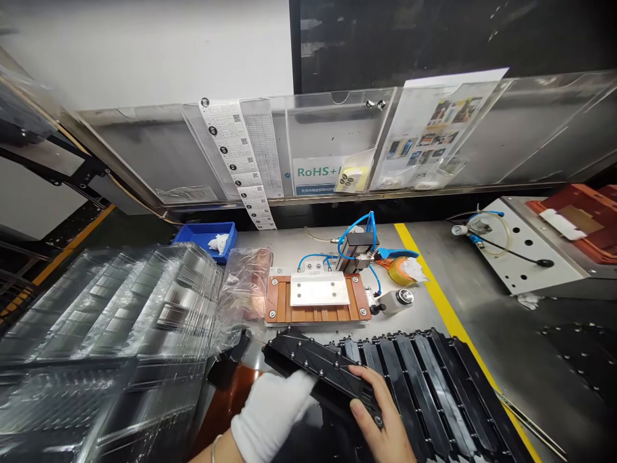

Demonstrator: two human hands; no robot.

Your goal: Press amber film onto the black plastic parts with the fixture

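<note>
A long flat black part [313, 361] with small studs along its face is held low in the middle of the view, tilted up to the left. My left hand [270, 415], in a white glove, grips its near edge from below. My right hand [383, 427], bare, clamps the part's right end with the thumb on top. Just behind and under the part, several similar black parts [424, 376] stand on edge in a row. Beyond them on the bench sits a brown fixture [359, 299] with a white plate [319, 290] on it.
A tall stack of clear plastic trays [110, 321] fills the left side. At the back are a blue bin [193, 233], blue air hoses [354, 228] and a yellow tape roll [401, 273]. A yellow line [443, 302] crosses the bench; a drilled metal plate [523, 254] lies at right.
</note>
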